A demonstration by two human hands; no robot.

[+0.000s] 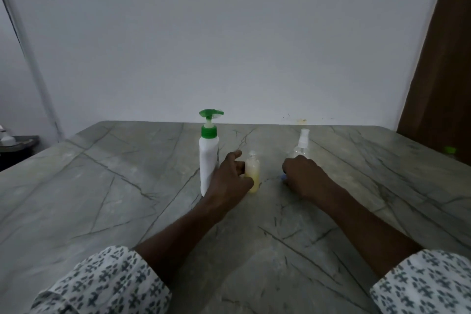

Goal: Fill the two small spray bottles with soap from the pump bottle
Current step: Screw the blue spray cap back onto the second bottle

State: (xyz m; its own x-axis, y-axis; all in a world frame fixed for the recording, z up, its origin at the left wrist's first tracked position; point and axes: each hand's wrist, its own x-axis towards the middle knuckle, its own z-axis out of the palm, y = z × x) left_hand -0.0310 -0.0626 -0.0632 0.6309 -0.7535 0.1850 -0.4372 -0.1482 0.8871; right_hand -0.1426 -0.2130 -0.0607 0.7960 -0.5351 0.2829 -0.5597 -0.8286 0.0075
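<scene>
A white pump bottle point(208, 160) with a green pump head stands upright mid-table. Just right of it stands a small uncapped bottle point(252, 170) holding yellowish soap. My left hand point(230, 178) wraps around that small bottle from the left. A second small bottle point(301, 148), clear and capped with a white spray top, stands farther right. My right hand point(302, 175) rests on the table in front of it, fingers curled over a small bluish thing point(283, 177) that is mostly hidden.
The grey-green marble table point(127, 199) runs back to a white wall. A brown door or curtain point(441, 71) rises at the right. A small green object point(450, 150) sits at the table's right edge. A dark shelf point(15, 144) is at far left.
</scene>
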